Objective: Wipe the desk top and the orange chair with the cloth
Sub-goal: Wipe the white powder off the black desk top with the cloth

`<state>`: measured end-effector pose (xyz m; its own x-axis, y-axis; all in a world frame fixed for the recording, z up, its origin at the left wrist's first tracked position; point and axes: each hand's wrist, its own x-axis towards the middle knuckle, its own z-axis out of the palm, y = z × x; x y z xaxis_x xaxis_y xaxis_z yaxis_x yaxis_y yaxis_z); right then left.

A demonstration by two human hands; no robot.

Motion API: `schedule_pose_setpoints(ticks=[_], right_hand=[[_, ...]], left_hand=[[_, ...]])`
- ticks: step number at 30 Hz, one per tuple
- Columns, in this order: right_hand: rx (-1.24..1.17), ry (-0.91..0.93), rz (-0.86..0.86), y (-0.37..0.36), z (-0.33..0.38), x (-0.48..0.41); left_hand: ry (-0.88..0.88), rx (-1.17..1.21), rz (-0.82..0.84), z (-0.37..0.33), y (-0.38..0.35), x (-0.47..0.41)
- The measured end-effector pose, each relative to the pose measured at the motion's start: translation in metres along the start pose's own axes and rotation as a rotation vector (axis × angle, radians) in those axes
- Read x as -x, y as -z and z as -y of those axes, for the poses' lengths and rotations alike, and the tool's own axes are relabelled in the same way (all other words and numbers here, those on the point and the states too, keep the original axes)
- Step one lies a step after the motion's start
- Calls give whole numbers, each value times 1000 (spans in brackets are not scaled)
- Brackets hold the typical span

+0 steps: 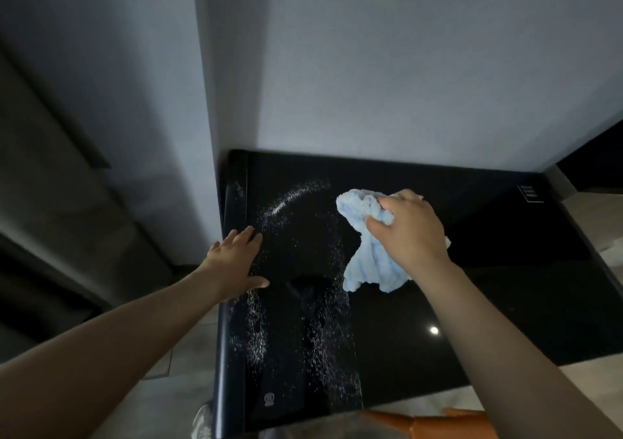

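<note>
Head view: you are looking down on a glossy black counter (488, 303) that sits in a corner against a pale wall (404, 67).

Your right hand (411, 229) is over the middle of the counter, toward the back. Its fingers are curled round a bunched light blue cloth (367, 263). The cloth's loose tail spills from under your palm toward you and lies on the surface.

Your left hand (236, 263) rests flat at the counter's left edge. The fingers are straight and close together, the thumb is stretched out sideways, and the hand holds nothing. It looks to be bracing you.

White specks (293, 196) curve in an arc near the back left and run in streaks down the left and middle toward the near edge. The right part of the counter looks bare, apart from one small bright reflection.

The orange chair (438, 425) shows only as a sliver below the near edge, well apart from the cloth.

The step in hand appears to be wiping the counter, and the chair looks not yet begun. The next move likely calls for pressing the cloth down and sweeping it left and toward you through the specks. Gather them rather than push them over the edge, and lift your left hand to reach the grains just beside it
</note>
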<state>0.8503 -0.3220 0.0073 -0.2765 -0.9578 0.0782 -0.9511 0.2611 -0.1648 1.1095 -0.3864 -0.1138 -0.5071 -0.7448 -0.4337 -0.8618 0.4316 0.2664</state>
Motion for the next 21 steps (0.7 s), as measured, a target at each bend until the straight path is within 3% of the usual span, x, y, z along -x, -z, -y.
schedule_pose_setpoints(ticks=[21], right_hand=[[32,17,218,-129,-28,-255]], left_hand=[[167,-75,39,34,12,-165]])
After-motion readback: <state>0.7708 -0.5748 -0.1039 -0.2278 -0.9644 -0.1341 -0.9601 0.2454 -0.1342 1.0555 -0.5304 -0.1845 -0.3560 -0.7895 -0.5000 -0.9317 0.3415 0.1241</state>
